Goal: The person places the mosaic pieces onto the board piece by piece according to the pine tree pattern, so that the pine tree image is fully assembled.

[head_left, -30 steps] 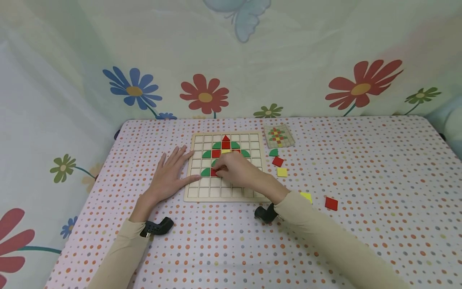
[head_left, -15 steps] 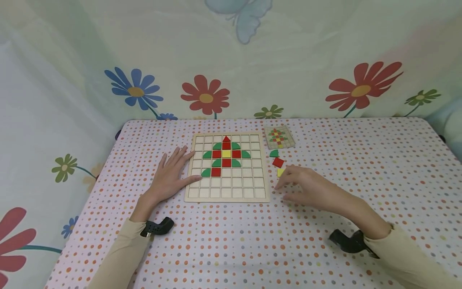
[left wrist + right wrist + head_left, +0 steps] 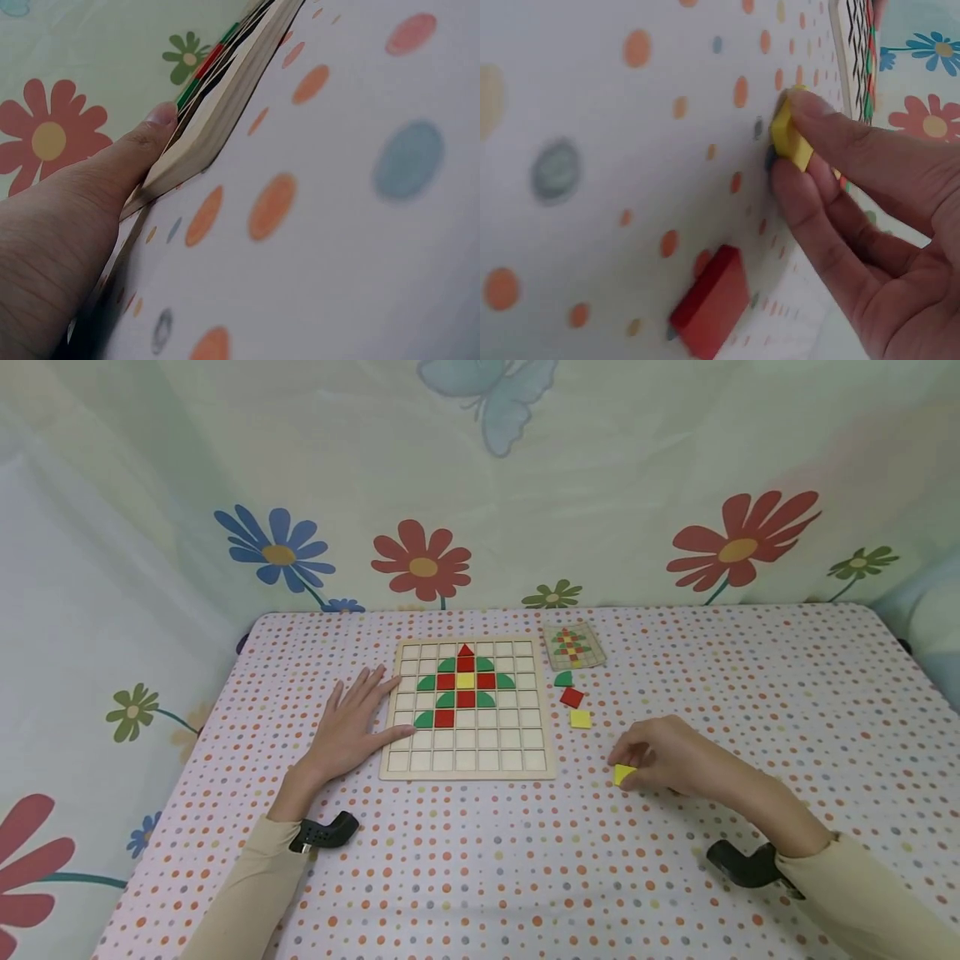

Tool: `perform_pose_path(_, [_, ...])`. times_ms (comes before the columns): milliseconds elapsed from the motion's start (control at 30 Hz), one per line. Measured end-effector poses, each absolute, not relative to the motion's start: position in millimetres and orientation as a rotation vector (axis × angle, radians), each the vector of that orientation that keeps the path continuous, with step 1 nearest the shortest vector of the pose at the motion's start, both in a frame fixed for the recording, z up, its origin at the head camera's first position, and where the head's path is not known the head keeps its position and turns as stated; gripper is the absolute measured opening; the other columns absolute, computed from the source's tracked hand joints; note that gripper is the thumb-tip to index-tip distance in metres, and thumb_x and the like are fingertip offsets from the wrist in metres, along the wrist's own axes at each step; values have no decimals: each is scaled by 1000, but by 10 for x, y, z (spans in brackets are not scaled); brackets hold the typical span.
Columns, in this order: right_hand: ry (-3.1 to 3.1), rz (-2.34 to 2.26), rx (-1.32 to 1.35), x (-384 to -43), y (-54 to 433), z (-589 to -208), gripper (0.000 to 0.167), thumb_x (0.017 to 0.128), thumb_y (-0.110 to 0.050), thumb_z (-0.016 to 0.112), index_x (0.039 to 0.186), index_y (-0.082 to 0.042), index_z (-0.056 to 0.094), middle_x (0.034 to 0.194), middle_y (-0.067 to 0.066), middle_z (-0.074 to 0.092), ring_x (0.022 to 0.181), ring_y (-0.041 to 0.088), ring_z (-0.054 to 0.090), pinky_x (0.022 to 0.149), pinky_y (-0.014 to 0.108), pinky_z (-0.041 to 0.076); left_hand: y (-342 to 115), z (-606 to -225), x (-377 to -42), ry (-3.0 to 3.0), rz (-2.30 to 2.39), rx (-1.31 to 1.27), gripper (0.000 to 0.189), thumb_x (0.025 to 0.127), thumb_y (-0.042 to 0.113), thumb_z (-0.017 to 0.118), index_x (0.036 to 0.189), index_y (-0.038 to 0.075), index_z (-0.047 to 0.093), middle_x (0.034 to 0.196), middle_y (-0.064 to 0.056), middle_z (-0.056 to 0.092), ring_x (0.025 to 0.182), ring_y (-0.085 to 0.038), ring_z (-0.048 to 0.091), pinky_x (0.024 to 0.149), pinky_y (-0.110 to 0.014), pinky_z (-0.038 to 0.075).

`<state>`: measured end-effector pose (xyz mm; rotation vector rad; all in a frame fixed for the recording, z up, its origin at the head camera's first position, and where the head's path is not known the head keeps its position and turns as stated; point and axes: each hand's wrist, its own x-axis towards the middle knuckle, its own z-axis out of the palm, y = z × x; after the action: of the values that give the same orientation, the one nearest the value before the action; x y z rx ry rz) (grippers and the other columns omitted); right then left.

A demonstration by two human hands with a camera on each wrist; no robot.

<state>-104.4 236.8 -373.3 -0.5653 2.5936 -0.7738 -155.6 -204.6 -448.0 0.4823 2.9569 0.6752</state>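
Note:
My right hand pinches a yellow square tile between thumb and fingers, low over the table right of the board. The right wrist view shows the same yellow tile at the fingertips, and a red square tile lying close by; the hand hides that red tile from the head view. My left hand rests with spread, straight fingers at the left edge of the wooden grid board, its thumb on the frame. Red, green and yellow tiles form a tree-like pattern in the board's cells.
Right of the board lie a green quarter-circle tile, a red square tile and another yellow square tile. Behind them is a small pattern card. A flowered curtain hangs beyond the table's back edge.
My right hand has left the board, where it was at a red tile in a lower row, moved right, and taken hold of the yellow tile. The left hand has stayed in place.

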Motion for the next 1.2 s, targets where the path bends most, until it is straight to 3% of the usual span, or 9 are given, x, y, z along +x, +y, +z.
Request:
perform_pose_path(433, [2476,-743,-676,-1227,2274,-3690,31,71,-6,96,82,-13,68,77,-7,63,71,11,55,62,24,51,-2105,-4525,-1531,2961,678,475,92,93,58,70,166,16,32,175,-12,16,162,-31,3,128,-58,-5])
perform_pose_path(667, [2400,-711,-824,-1356,2073,-3619,29,76,-2,92,78,-15,67,73,-9,61,66,9,54,60,23,49,-2093,-4544,-1543,2965,673,476,92,93,58,70,166,17,32,175,-11,17,162,-30,3,128,-57,-5])
perform_pose_path(1000, [2327,-953,-925,-1768,1446,-3569,11,86,-2,85,89,-10,79,85,-5,74,80,14,65,76,28,59,-2047,-4515,-1568,2962,674,488,92,93,60,69,166,19,32,175,-9,17,162,-29,3,129,-55,-5])
perform_pose_path(1200, [2379,-1027,-972,-1931,1038,-3645,9,87,0,84,94,-3,80,89,1,77,81,13,67,77,29,59,-2050,-4502,-1571,2961,671,479,91,93,59,69,166,18,32,175,-10,17,162,-29,4,129,-55,-5])
